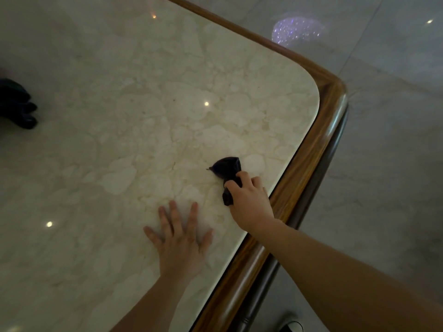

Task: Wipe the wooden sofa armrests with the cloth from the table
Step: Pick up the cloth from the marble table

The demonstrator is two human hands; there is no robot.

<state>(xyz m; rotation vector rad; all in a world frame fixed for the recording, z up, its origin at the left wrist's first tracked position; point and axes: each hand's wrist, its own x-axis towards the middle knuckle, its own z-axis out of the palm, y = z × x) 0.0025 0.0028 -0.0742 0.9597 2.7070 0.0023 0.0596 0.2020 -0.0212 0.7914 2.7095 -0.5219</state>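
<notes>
Two bare hands are on the marble top of the bench [167, 92], both close to its rounded corner with the brown wooden rim [309, 161]. Nearest that rim, the right hand [249, 202] has its grip closed around a small dark cloth [226, 167]: the fingers curl over the crumpled middle of the cloth, one bunched end pokes out beyond the fingertips toward the centre of the bench, and a shorter end hangs out below the thumb side. That cloth lies on the marble just inside the rim. Farther from the rim, just beside the right hand, the left hand [181, 243] lies flat and palm down on the marble, its grip wide with fingers spread and holding nothing. Well apart from the rim, at the far left edge of the view, a dark bundled object [16, 104] sits on the bench, too dim to identify. Beyond the rim lies a pale tiled floor [383, 164] with small reflected lights
</notes>
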